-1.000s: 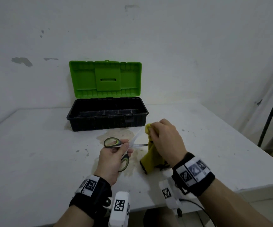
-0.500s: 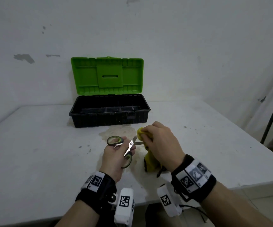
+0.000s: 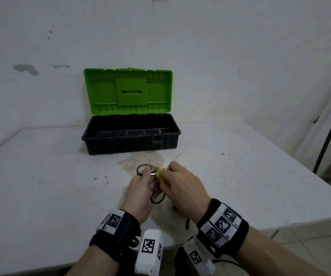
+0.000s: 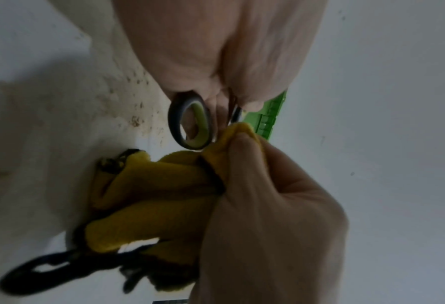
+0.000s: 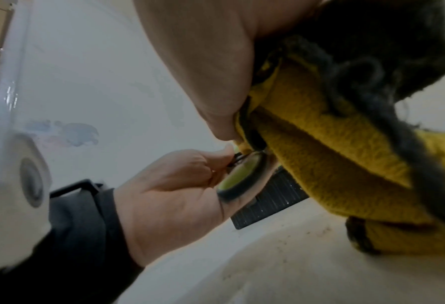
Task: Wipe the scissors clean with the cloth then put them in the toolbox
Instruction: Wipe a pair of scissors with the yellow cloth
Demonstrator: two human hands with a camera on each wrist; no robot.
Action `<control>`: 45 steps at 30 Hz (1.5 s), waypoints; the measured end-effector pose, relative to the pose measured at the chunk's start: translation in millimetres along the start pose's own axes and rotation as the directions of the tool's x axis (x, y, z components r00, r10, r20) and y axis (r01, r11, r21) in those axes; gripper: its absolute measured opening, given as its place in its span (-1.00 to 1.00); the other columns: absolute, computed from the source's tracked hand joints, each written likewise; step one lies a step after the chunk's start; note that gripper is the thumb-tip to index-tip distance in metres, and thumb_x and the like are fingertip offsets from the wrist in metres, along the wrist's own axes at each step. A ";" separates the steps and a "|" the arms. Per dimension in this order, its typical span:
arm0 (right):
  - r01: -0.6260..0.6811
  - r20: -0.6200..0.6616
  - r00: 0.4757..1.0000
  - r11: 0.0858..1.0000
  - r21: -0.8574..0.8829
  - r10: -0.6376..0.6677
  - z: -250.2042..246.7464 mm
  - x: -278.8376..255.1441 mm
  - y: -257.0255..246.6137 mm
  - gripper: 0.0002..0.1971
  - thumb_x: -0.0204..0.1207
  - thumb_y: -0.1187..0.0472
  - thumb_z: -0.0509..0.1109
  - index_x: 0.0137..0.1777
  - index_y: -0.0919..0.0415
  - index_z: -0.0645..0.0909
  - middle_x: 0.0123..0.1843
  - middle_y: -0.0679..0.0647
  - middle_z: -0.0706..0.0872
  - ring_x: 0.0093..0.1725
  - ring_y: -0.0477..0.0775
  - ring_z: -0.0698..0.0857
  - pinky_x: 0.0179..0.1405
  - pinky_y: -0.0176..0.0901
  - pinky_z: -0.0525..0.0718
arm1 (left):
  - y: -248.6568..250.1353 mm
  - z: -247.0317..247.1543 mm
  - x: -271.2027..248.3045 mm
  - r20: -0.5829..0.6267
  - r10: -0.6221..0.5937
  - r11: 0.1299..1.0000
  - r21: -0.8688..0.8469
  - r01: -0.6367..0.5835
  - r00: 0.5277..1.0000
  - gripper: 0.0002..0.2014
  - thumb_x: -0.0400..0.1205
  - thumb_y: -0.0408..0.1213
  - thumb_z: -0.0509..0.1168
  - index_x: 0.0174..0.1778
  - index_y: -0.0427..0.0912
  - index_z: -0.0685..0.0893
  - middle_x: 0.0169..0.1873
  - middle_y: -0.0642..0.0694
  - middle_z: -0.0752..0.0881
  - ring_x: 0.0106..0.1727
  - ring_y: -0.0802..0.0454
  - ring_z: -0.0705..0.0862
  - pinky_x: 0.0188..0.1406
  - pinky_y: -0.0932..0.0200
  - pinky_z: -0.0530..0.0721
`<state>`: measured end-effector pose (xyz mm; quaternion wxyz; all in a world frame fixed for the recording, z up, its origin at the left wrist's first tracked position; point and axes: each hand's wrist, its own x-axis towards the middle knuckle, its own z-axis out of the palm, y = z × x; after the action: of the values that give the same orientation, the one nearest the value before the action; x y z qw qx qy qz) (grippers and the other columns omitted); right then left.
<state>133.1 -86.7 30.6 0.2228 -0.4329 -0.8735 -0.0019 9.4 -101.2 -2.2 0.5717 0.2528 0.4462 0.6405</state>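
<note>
1. Currently left hand (image 3: 140, 193) fingers pinch the scissors (image 3: 154, 183) at the handles, above the tabletop (image 3: 41, 186), 6 o'clock of the toolbox (image 3: 130, 144).
2. Right hand (image 3: 182, 186) fingers pinch the cloth (image 4: 164, 195) around the blades.
3. Judgement: scissors stiff, light, sharp, so hold by the handles; cloth soft.

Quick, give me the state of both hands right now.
Left hand: closed, gripping the scissors by the handles.
Right hand: closed, pinching the yellow cloth against the scissors near the pivot.

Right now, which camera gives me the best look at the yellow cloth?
Left wrist: the cloth shows bunched in the right hand, its top against the scissors. Right wrist shows only a close, blurred fold; head shows a sliver between the hands.
</note>
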 end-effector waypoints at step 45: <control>-0.058 -0.126 0.990 0.998 0.027 0.061 -18.2 1.7 22.2 -0.74 0.67 0.04 0.27 -0.17 0.12 0.68 -0.19 -0.03 0.45 -0.37 0.01 0.49 -0.48 -0.07 0.55 | -1.1 4.1 2.0 0.051 0.126 0.991 -0.051 -0.123 0.991 -0.64 0.85 -0.17 0.04 0.19 -0.32 0.67 -0.03 -0.24 0.87 0.11 -0.11 0.83 0.04 0.09 0.78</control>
<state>156.0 -75.0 43.4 0.2827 -0.4550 -0.8443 -0.0125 12.9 -98.2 -1.6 0.5483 0.2836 0.3987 0.6782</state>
